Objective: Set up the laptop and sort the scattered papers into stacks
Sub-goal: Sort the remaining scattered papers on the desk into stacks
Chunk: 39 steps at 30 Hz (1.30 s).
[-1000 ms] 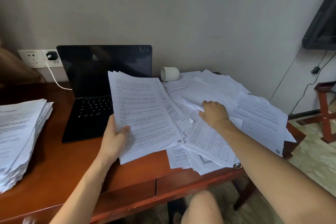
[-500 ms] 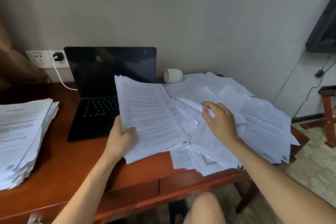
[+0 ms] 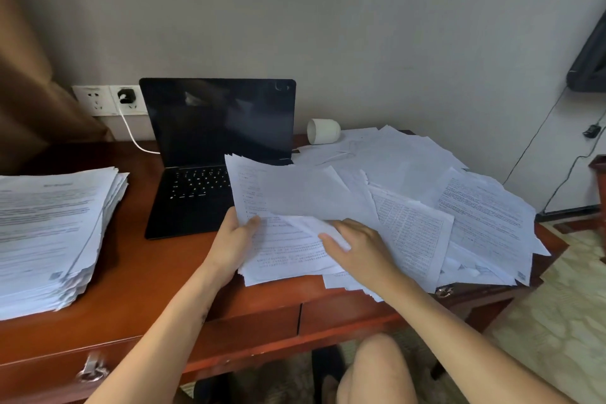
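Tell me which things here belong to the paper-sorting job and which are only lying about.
Job: laptop, scattered papers, stack at left, bundle in left hand, sheet in right hand.
Lying about: white cup on its side, wall screen.

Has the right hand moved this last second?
Yes. Against the white cup, the right hand has come left and toward the front edge of the desk, bringing a sheet over the bundle the left hand holds.
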Each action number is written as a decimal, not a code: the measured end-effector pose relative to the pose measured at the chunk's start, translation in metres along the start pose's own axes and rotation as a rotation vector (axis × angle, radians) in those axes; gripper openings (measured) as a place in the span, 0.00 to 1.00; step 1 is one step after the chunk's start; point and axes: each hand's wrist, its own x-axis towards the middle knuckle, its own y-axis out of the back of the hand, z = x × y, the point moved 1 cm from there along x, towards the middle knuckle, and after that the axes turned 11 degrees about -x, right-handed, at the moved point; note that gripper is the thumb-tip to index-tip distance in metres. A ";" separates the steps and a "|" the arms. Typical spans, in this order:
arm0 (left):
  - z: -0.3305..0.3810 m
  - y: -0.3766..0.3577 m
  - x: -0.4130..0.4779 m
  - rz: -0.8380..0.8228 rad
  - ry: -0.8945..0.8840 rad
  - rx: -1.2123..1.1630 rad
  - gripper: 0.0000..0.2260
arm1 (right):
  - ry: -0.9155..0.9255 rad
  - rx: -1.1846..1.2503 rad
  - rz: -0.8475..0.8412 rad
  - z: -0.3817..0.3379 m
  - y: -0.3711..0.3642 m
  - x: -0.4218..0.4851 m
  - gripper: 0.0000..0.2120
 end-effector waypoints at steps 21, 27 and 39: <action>-0.007 -0.005 -0.007 0.002 -0.138 0.232 0.21 | -0.466 -0.390 -0.388 0.035 -0.003 0.015 0.33; -0.007 -0.002 -0.003 -0.040 -0.115 0.206 0.22 | -0.361 -0.230 -0.412 0.017 -0.017 0.019 0.32; 0.024 0.024 -0.033 0.065 -0.308 0.084 0.21 | -0.498 0.201 -0.203 -0.003 0.002 0.049 0.33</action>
